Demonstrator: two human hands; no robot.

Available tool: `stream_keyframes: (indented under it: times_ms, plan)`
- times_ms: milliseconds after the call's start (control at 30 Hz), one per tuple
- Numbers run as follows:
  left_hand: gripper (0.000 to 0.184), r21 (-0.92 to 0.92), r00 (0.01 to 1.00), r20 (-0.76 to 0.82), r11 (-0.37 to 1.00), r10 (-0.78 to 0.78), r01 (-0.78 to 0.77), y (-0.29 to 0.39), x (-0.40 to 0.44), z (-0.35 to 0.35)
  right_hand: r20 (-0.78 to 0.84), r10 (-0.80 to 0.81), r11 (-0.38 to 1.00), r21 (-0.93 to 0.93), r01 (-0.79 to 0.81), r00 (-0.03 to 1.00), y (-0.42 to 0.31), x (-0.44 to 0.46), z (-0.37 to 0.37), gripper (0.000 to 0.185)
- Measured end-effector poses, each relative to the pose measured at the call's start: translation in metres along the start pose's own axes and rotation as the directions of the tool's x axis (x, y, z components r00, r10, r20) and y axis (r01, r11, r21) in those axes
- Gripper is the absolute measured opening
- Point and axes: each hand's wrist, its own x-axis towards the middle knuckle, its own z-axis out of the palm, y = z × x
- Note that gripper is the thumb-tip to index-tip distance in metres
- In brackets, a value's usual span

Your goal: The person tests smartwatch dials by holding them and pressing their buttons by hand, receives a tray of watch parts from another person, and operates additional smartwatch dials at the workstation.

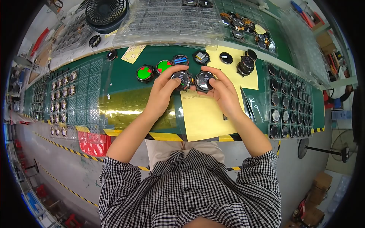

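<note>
My left hand (pixel 162 90) is closed around a round smartwatch module (pixel 183 79), its thumb resting on the lit dark screen. A second round watch module (pixel 204 80), also with small text on its screen, is gripped in my right hand (pixel 224 91), thumb at its edge. Both modules are held side by side over the near edge of the yellow paper (pixel 205 121). Just beyond my left hand lie two watch modules with green and red screens, one (pixel 145 73) left of the other (pixel 164 66). Another module (pixel 180 60) shows a blue screen. An opened module (pixel 201 57) lies behind my right hand.
A stack of watch modules (pixel 245 65) and a single one (pixel 226 57) sit on the yellow paper. Clear trays of modules stand at right (pixel 285 100) and left (pixel 81 95). Behind are stacked plastic trays (pixel 167 22) and a black fan (pixel 106 13). Striped tape (pixel 163 136) marks the front edge.
</note>
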Motion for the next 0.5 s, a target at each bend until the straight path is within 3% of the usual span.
stream_keyframes:
  times_ms: [200,367,500]
  plan:
    - [0.034,0.069,1.0,-0.009,0.998,-0.001,0.002,-0.0006,-0.001,0.0033,-0.021,0.002,0.999,-0.044,-0.003,1.0,-0.0028,-0.0017,0.0031,0.036]
    - [0.031,-0.009,0.999,-0.022,0.999,-0.044,0.044,-0.0015,0.0009,-0.0003,-0.006,-0.005,1.0,0.019,0.005,1.0,-0.0026,-0.0005,0.0007,0.033]
    - [0.031,0.008,0.997,-0.049,0.999,-0.053,0.053,-0.0027,0.0005,0.0009,-0.036,-0.023,0.996,-0.084,0.02,0.999,-0.0038,-0.001,0.0028,0.032]
